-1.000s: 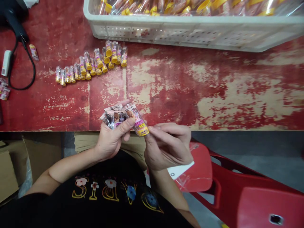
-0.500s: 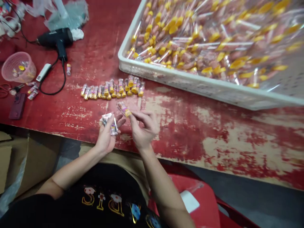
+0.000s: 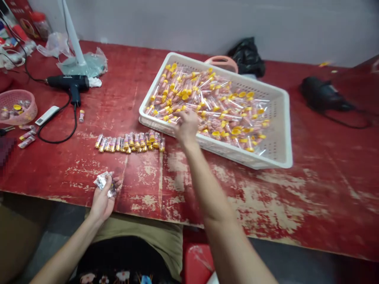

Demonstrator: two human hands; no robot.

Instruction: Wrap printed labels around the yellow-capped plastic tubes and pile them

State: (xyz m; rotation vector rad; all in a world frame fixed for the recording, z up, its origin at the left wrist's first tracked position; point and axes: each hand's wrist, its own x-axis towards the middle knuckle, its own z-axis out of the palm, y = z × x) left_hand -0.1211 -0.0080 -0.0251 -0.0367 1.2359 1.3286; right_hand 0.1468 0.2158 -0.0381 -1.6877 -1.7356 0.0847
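My left hand (image 3: 103, 199) is low over the table's front edge, its thumb pressing a small stack of printed, shiny plastic sleeves (image 3: 102, 180) against the fingers. My right hand (image 3: 188, 125) reaches over the near side of a white plastic basket (image 3: 245, 159), right at the tubes inside. Motion smears its fingers, so whether they grip anything is unclear. Heaped in the basket are many clear tubes (image 3: 207, 92) with yellow caps and pinkish contents. Between my hands and left of the basket, a row of sleeved, yellow-capped tubes (image 3: 130, 142) lies on the table.
On the red, worn table (image 3: 89, 157) a black heat gun (image 3: 69, 83) lies at the left with its cord looped. Near it are a pink basket (image 3: 22, 114), a white device (image 3: 47, 115) and a single tube (image 3: 81, 115). A black bag (image 3: 248, 57) and another black tool (image 3: 324, 94) stand farther back.
My right hand has moved from beside the left hand up to the basket; the sleeved tube it held no longer shows in it. My left hand keeps the sleeves. The camera view has tilted up.
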